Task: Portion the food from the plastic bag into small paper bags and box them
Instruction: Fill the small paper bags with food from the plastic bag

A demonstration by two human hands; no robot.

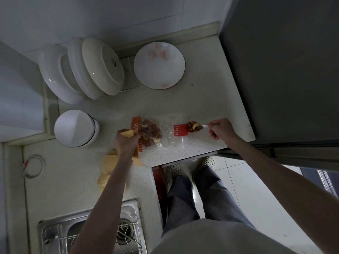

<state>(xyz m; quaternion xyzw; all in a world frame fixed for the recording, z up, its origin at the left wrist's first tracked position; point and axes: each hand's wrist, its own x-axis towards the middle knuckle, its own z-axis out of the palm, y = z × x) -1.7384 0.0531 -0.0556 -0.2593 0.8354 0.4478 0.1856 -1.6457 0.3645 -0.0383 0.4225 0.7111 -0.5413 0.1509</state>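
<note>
**Spoon loaded over plastic bag**

The right hand (221, 129) pinches a white spoon (202, 127) heaped with nuts (194, 126), held level above the red-labelled mouth of the plastic bag (166, 133). The bag lies flat on the counter (201, 99), with more nuts at its left end. The left hand (126, 143) grips a paper bag (128, 133) beside that end. Spare paper bags (108, 167) lie under the left forearm.

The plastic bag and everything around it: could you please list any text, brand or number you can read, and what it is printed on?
Red label on the plastic bag: white characters, too blurred to read.
Orange patterned strip at the bag's other end: small white mark, unreadable.
Paper bags, plate: no text visible.
</note>
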